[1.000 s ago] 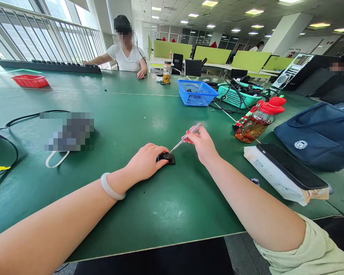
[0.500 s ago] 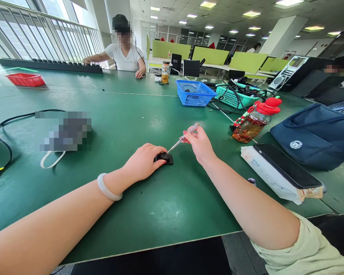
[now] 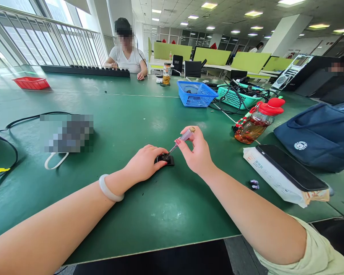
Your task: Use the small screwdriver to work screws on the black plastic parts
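Observation:
A small black rectangular part (image 3: pixel 169 160) lies on the green tabletop (image 3: pixel 166 214), its exact kind too small to make out. My left hand (image 3: pixel 143 163) grips it from the left, thumb on the near side and fingers on the far side. A screwdriver (image 3: pixel 185 136) with a clear handle is pinched in my right hand (image 3: pixel 197 152). It slants down to the left, and its tip meets the top of the black part. The fingers of my left hand cover the part's left end.
At the right are a red-lidded bottle (image 3: pixel 253 124), a phone (image 3: pixel 292 168) on a white package, and a navy bag (image 3: pixel 321 133). Beyond stand a blue basket (image 3: pixel 197 100) and a green basket (image 3: pixel 235 100) with cables. A blurred grey object (image 3: pixel 74 133) lies left. A person (image 3: pixel 127 57) sits opposite.
My right hand has shifted and turned, bringing the screwdriver steeper and its handle nearer to me. My left hand keeps its grip. The person opposite has moved a long black strip rightward.

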Tool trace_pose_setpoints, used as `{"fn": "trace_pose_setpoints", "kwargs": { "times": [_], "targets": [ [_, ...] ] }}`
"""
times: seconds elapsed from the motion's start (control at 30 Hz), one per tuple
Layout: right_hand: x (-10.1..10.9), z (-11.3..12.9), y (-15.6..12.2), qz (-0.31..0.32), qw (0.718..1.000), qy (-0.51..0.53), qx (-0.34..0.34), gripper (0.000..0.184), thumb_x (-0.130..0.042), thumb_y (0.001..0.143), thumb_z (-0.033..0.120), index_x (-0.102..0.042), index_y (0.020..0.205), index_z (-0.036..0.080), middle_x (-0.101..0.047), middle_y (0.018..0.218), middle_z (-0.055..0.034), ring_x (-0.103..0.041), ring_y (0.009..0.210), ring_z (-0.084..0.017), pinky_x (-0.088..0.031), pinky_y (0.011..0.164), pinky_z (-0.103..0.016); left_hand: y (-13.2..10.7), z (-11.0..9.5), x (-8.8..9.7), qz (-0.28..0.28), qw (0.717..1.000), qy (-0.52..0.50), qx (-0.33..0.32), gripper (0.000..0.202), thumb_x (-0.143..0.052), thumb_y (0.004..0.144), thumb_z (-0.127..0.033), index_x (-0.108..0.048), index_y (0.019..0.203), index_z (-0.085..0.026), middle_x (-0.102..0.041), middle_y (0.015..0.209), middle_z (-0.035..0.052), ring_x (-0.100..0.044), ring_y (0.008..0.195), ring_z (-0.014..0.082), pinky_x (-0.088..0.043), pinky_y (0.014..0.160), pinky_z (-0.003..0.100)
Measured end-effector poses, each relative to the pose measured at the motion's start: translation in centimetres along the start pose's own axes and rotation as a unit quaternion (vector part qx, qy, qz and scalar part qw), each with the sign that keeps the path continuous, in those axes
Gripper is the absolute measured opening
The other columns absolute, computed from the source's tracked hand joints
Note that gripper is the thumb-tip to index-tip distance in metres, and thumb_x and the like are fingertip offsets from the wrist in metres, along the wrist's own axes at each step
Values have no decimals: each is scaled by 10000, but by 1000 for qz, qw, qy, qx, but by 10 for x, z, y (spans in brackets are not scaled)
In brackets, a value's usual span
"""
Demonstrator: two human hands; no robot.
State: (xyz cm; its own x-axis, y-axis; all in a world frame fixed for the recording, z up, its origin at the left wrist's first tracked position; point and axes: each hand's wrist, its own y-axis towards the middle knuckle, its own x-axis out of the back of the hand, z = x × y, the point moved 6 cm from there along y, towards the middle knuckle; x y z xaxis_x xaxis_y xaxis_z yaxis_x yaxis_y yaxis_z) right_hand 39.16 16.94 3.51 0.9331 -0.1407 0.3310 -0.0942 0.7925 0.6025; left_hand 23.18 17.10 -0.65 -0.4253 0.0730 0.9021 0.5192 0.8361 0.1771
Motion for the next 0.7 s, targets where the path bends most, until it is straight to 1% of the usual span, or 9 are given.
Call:
{"fn": "trace_pose_setpoints", "kwargs": {
  "times": [0.07,0.17,0.27,0.37,0.43,0.47,0.53,0.63,0.7],
  "targets": [
    [0,-4,1,-3,1000,7,-17,189,-600,877,315,-476,1013,273,-630,840,27,-664,801,-177,-510,810,-377,0,0,0,0,1000,4,4,353,-536,927,-392,-608,1230,-226,-695,1089,72,-592,1075,283,-483,983,454],
    [2,-18,3,-21,997,41,-54,241,-606,874,345,-466,1058,278,-616,819,30,-676,803,-187,-522,791,-383,0,0,1,0,1000,6,6,353,-538,928,-389,-607,1229,-217,-695,1101,75,-593,1076,283,-480,985,454],
    [5,-30,5,-50,993,74,-81,366,-622,869,366,-417,1161,287,-610,768,41,-685,763,-198,-539,789,-404,0,-1,1,3,1000,1,3,319,-536,929,-384,-627,1190,-225,-700,1101,63,-593,1062,276,-481,981,453],
    [7,-33,5,-68,993,59,-79,533,-637,871,383,-345,1308,293,-632,750,37,-688,745,-213,-547,810,-439,0,-1,2,4,1000,0,5,302,-543,927,-381,-638,1173,-234,-703,1084,53,-592,1057,272,-484,972,444],
    [8,-30,5,-62,995,37,-68,578,-641,876,410,-336,1354,297,-643,746,29,-690,758,-226,-550,809,-450,0,-2,3,7,1000,0,9,297,-545,928,-375,-638,1174,-235,-705,1077,48,-589,1059,270,-482,971,439],
    [8,-28,5,-55,996,29,-63,576,-643,877,428,-349,1357,302,-646,742,28,-692,765,-230,-552,811,-453,0,-2,3,8,1000,0,11,296,-545,929,-371,-636,1176,-236,-705,1076,47,-587,1063,270,-481,974,439],
    [9,-25,5,-42,997,29,-54,514,-612,899,468,-393,1337,314,-653,738,27,-699,777,-232,-553,824,-453,0,-2,3,10,1000,1,14,298,-545,930,-367,-631,1184,-235,-704,1084,45,-582,1077,271,-475,984,442],
    [11,-23,6,-34,997,52,-44,404,-492,956,522,-453,1306,323,-686,773,10,-709,805,-225,-546,862,-450,-1,-2,3,9,1000,3,14,307,-543,931,-373,-626,1193,-236,-701,1095,45,-580,1089,273,-473,991,443],
    [13,-22,7,-41,996,66,-46,386,-455,968,537,-490,1287,322,-707,803,-3,-712,840,-224,-538,892,-446,-1,-2,3,8,1000,3,14,313,-539,933,-380,-623,1198,-237,-699,1104,44,-580,1091,272,-473,992,440]
  ]
}}
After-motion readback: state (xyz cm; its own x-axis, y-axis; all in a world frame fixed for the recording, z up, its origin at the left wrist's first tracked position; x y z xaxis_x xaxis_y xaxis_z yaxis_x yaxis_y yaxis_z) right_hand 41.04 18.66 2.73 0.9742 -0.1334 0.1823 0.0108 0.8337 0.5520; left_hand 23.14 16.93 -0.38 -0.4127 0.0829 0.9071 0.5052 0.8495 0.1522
